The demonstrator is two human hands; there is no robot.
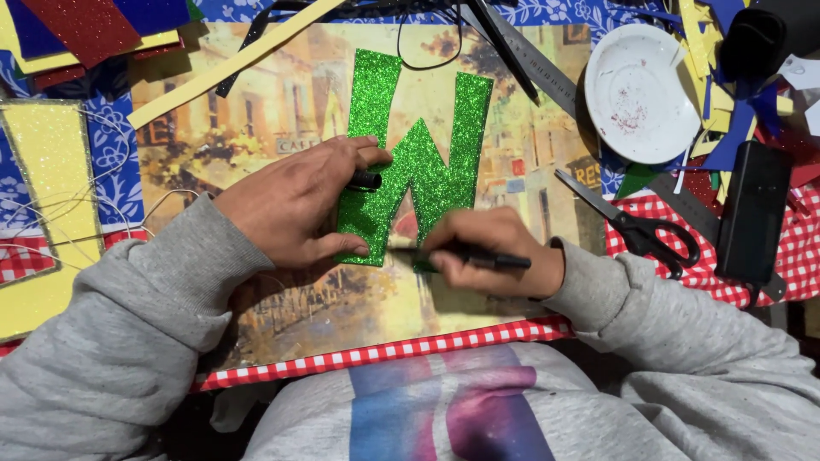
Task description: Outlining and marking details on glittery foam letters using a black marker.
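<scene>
Head view: I am pressing my left hand (295,205), clenched on a black cap (366,180), onto the green glitter letter (418,166); right hand (487,252) is grasping a black pen (478,259) just beside it.

The cut-out letter (416,162) lay on a picture board (282,111), under the left hand's fingers (354,154). The right hand's fingers (461,243) held a pen (478,259) across the letter's lower edge. Scissors (636,224) lay right of those fingers, a plate (641,90) beyond them.
</scene>
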